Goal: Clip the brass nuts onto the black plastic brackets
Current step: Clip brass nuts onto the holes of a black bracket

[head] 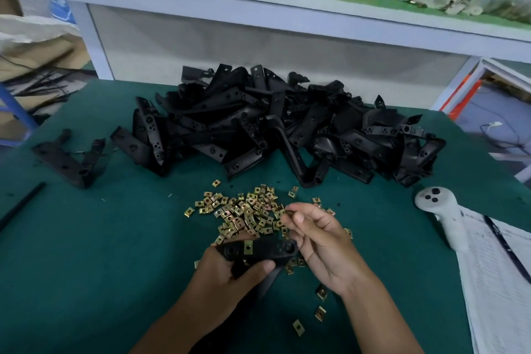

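Note:
My left hand [230, 276] grips a black plastic bracket [267, 250] low in the middle of the view, thumb curled under it. One brass nut [248, 247] sits clipped on the bracket's upper edge. My right hand [319, 236] hovers just right of the bracket and pinches a brass nut [289, 212] between thumb and fingertips. A loose heap of brass nuts [247, 210] lies on the green mat just beyond both hands. Farther back sprawls a big pile of black brackets [287, 123].
Two separate black brackets [69, 158] lie at the left. A white handheld controller [442, 210] and printed papers [502, 282] sit at the right. A black rod [23, 204] lies at the left edge. A raised shelf [258, 8] closes off the back.

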